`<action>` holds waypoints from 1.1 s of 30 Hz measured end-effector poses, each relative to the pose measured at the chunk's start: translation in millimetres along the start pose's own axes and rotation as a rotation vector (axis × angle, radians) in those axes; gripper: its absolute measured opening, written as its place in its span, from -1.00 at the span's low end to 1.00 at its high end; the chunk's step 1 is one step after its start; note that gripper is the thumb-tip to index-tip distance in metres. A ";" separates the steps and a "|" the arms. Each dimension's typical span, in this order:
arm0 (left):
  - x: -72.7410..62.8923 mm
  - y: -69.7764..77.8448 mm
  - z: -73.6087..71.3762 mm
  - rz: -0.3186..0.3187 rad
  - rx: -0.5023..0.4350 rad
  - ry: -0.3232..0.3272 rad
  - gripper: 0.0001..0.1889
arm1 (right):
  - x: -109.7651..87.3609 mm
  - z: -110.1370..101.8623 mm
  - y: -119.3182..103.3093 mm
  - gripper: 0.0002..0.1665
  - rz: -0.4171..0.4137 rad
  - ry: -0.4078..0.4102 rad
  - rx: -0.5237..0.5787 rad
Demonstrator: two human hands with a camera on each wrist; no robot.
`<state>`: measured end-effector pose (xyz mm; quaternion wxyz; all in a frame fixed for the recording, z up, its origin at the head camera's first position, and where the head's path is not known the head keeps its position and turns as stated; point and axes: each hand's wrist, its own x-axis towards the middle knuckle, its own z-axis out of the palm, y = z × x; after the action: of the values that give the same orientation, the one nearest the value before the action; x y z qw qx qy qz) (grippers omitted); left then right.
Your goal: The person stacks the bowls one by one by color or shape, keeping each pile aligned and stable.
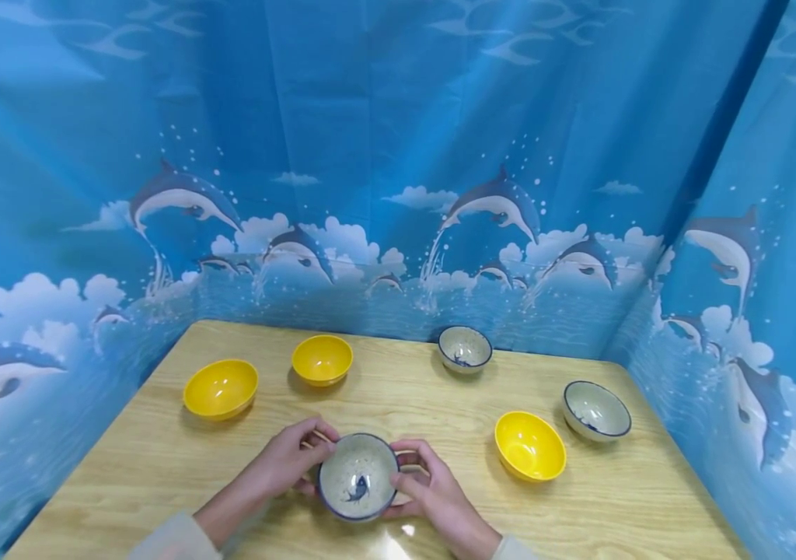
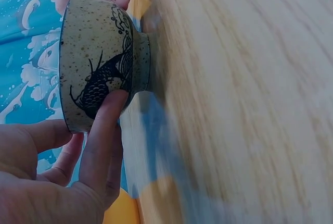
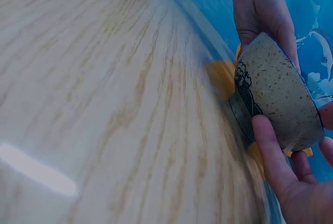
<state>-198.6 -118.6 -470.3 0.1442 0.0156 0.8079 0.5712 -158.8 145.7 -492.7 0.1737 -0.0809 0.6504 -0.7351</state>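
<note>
A grey speckled bowl with a dark blue rim and a blue fish painted inside (image 1: 358, 476) is held between both hands near the front of the table. My left hand (image 1: 293, 459) grips its left side, thumb at the rim and fingers against the outer wall. On the opposite side, my right hand (image 1: 433, 490) holds the bowl the same way. The left wrist view shows a dark fish drawn on the bowl's outside (image 2: 93, 52), with a fingertip near the foot. Whether the foot touches the table I cannot tell.
Two yellow bowls (image 1: 221, 389) (image 1: 322, 360) stand at the back left of the wooden table (image 1: 398, 393). A third yellow bowl (image 1: 530, 446) is to the right. Two grey patterned bowls (image 1: 464, 349) (image 1: 597, 410) stand at the back and far right. A blue dolphin curtain (image 1: 370, 155) hangs behind.
</note>
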 end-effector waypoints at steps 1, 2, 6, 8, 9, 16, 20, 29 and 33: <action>-0.4 -0.5 -0.1 0.003 0.000 -0.001 -0.81 | -0.2 0.1 0.3 -0.37 0.000 0.001 -0.001; -0.6 -1.1 -0.2 0.005 -0.001 -0.002 -0.81 | -0.5 0.3 0.5 -0.37 0.000 0.001 -0.001; -1.6 -3.0 -0.6 0.011 -0.008 -0.002 -0.80 | -1.2 1.1 1.6 -0.37 -0.001 0.001 0.000; -2.2 -4.0 -1.0 0.011 -0.016 -0.001 -0.79 | -1.1 1.5 2.2 -0.36 -0.002 -0.001 0.002; -2.7 -4.3 -1.3 0.011 -0.019 0.000 -0.79 | -0.9 1.6 2.6 -0.36 -0.002 -0.002 0.002; -6.4 -4.3 -2.8 0.014 -0.044 -0.006 -0.78 | 0.3 2.2 4.0 -0.36 0.002 -0.007 0.004; -7.4 -3.4 -2.9 0.010 -0.040 -0.004 -0.79 | 0.1 1.1 4.4 -0.37 -0.011 0.002 -0.008; -8.5 -2.9 -1.5 0.002 -0.035 -0.001 -0.78 | 2.2 -8.7 1.3 -0.37 -0.040 0.069 -0.071; -7.6 -3.3 -0.4 0.000 -0.038 0.002 -0.77 | 2.4 -18.5 -7.0 -0.37 -0.031 0.103 -0.104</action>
<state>-190.9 -121.6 -471.6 0.1438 0.0122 0.7969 0.5866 -168.4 162.6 -488.6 0.1240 -0.0620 0.6942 -0.7063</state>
